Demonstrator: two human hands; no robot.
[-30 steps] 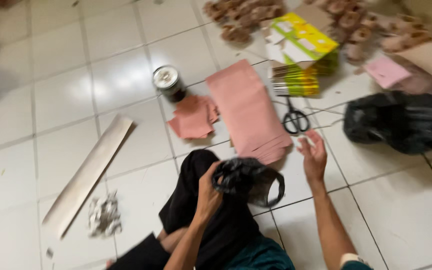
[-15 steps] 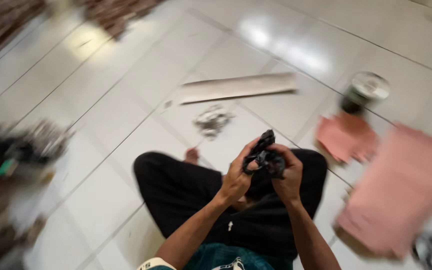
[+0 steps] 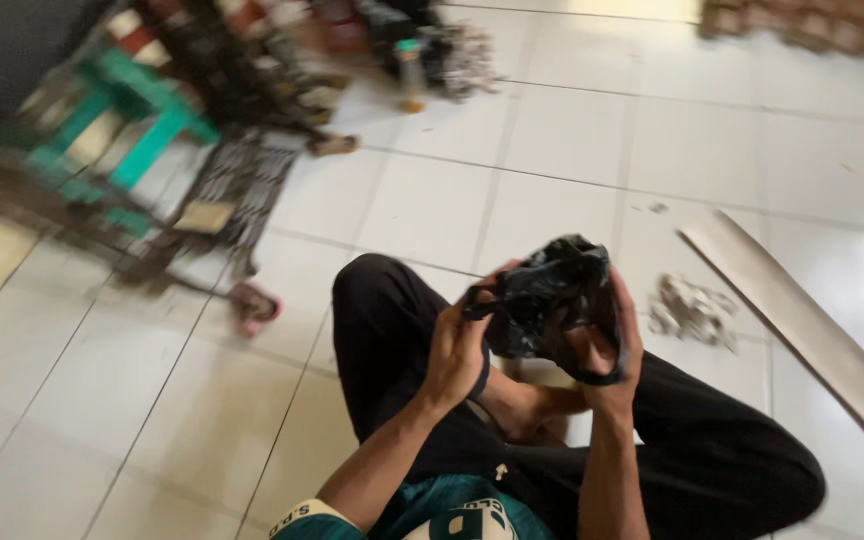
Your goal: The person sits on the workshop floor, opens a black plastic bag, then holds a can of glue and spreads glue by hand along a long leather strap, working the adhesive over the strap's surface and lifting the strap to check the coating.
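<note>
Between both hands – left (image 3: pixel 457 345) & right (image 3: pixel 607 350) – black plastic bag (image 3: pixel 552 295), gripped tight.

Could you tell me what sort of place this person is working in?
Probably a home or small workshop floor, used for handwork. The person sits cross-legged on white floor tiles, both hands on a black plastic bag. A green stool and a long board are nearby.

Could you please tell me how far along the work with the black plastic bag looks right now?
Done: nothing finished is visible. In hand: the crumpled black plastic bag is gripped by the left hand and right hand above the lap. Left: the bag's contents, if any, cannot be seen.
</note>
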